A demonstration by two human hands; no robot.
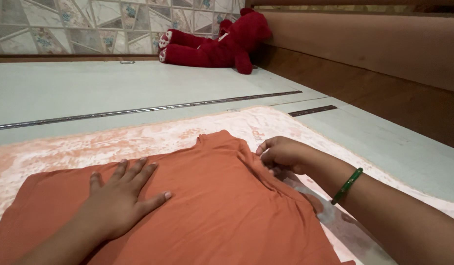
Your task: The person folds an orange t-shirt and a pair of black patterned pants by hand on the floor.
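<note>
Two bare hands on one orange garment [212, 196], which lies spread flat on a pale peach-patterned cloth [65, 152] over a light painted surface [65, 88]. Left hand [116, 201] rests palm down on the garment's middle-left, fingers spread wide and flat, pinning the fabric. Right hand [281, 153] is at the garment's right edge, fingers curled narrow, pinching a bit of fabric near the seam; exactly how much it holds I cannot tell. Green bangle [347, 185] sits on the right wrist, just right of the garment edge.

Red plush bear [217, 41] lies well beyond the garment's top, against the tiled wall [89, 24]. Brown padded ledge [384, 49] runs well to the right of the garment. Metal strip [138, 110] crosses the surface beyond the garment's far edge.

Judgement on doing this well: keep the left palm flat and firm so the body of the garment doesn't slide, draw the pinched edge taut and level rather than upward, and smooth outward from the palm so no wrinkle gets trapped. The collar bump at the garment's top looks rumpled, likely needs flattening.
</note>
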